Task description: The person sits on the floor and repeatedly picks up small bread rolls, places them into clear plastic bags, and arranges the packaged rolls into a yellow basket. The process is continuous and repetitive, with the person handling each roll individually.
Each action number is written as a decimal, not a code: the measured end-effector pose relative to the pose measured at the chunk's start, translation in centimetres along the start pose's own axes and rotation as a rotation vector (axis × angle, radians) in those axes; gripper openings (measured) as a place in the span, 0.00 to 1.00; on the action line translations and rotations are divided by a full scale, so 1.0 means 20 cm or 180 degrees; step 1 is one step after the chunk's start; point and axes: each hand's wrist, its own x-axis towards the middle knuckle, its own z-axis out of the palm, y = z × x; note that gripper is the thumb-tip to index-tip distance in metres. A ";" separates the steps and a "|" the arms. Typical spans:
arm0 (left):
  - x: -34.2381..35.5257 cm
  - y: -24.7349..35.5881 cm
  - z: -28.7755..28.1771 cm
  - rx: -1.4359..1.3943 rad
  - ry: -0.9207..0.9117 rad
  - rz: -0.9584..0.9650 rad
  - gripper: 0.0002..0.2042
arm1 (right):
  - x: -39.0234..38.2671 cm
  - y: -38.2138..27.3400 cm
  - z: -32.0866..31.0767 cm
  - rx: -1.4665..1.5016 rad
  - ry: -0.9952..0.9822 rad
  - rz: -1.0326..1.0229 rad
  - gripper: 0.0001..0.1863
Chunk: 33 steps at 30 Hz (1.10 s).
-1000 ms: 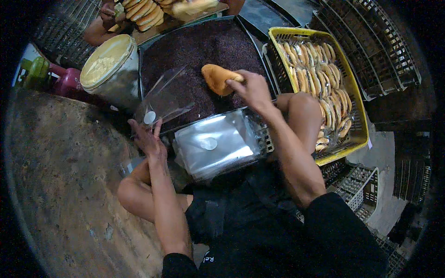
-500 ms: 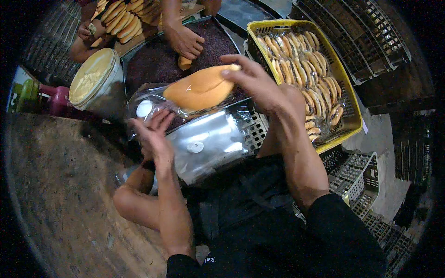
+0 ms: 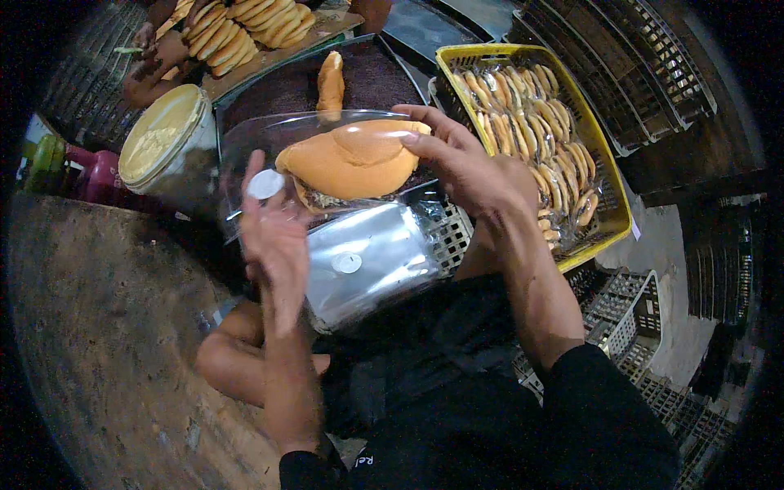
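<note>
My right hand (image 3: 469,171) is closed on the right end of a soft orange bun (image 3: 351,163), which is inside a clear plastic bag (image 3: 298,135). Some filling shows along the bun's lower edge. My left hand (image 3: 276,241) is at the bag's left end with fingers stretched and apart, beside a round white label (image 3: 266,184). Below them lies a stack of shiny clear bags (image 3: 367,261). Behind, another roll (image 3: 331,82) stands out on a tray of dark shredded filling (image 3: 384,77).
A yellow crate (image 3: 616,212) of bagged buns is right. A cream bucket (image 3: 159,159) and pink container (image 3: 106,175) are left. A co-worker's hand (image 3: 167,53) is near piled buns (image 3: 273,20). Stacked crates (image 3: 604,65) stand behind; a grey crate (image 3: 625,302) sits low right.
The orange bun has moved left and down into the bag. A co-worker's hand, seen over the tray half a second ago, has left, leaving a roll there.
</note>
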 end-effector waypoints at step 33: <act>-0.10 -0.39 -0.13 0.4617 -0.0740 -0.2329 0.23 | -0.08 -0.05 -0.61 -0.3450 0.1488 -0.1039 0.30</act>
